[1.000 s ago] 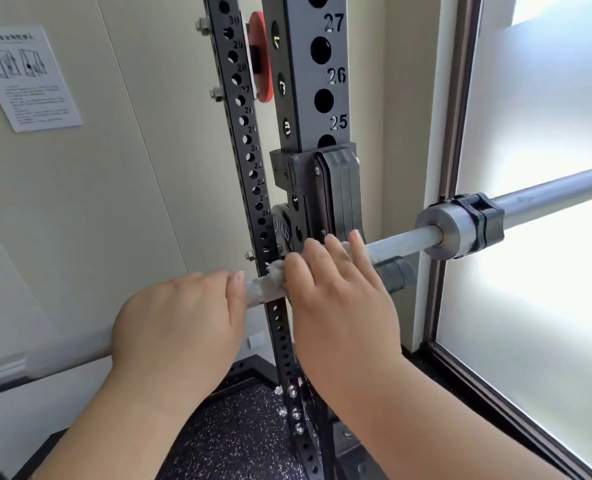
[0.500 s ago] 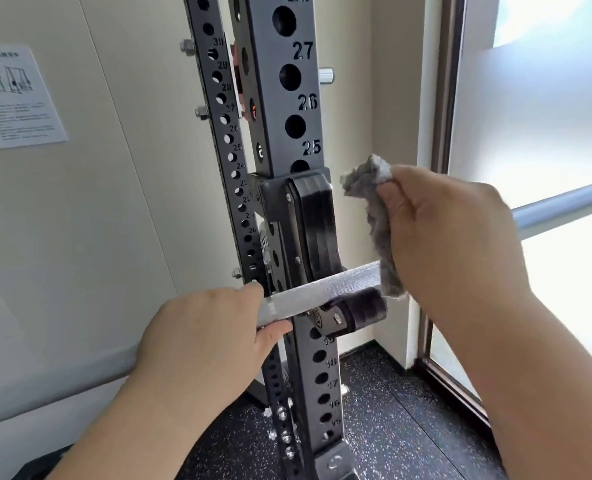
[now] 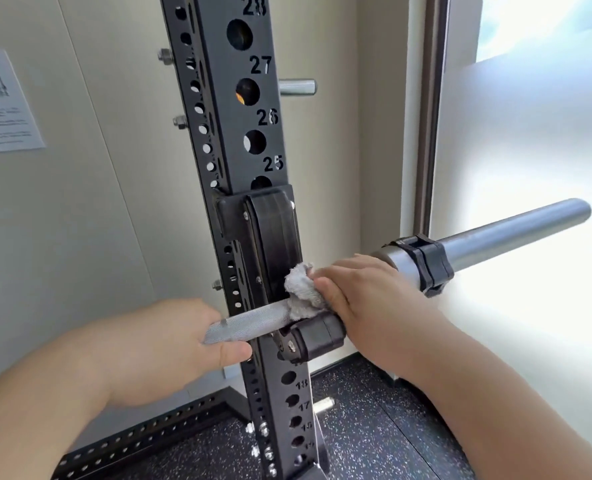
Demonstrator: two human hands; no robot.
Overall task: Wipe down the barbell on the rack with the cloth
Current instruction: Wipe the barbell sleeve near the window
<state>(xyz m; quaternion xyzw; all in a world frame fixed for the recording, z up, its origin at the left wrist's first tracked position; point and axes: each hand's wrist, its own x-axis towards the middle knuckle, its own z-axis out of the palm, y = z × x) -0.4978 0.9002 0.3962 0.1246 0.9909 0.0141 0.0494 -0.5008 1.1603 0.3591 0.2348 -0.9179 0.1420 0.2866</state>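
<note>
Right grip (image 3: 367, 299) is curled round a bunched grey cloth (image 3: 301, 292), pinching it down onto the barbell (image 3: 249, 323) just right of the black J-hook (image 3: 274, 237) that carries the bar. Left grip (image 3: 170, 351) is wrapped round the knurled shaft on the other side of the rack upright (image 3: 239, 133), thumb showing underneath. So both are clamped on something, neither spread out.

The bar sits across the hook and runs up and to the right, past a black collar (image 3: 429, 265) and out along the smooth sleeve in front of the frosted window (image 3: 530, 168). The cloth is touching the bar between the hook and the collar, right up against the hook's lower lip.

My read: this is mid-wipe on the short stretch of shaft by the hook, with the left grip steadying the bar so it doesn't roll. How much of the bar is already done, no idea from this.

Next move probably wants the cloth dragged outward along the shaft toward the collar, with the fingers wrapped far enough round to catch the underside too. The hook is in the way on the inner side, so the cloth would have to lift off and go back on past the upright to reach the knurling there. The collar is a similar bump, and the sleeve beyond it looks untouched by either grip.
</note>
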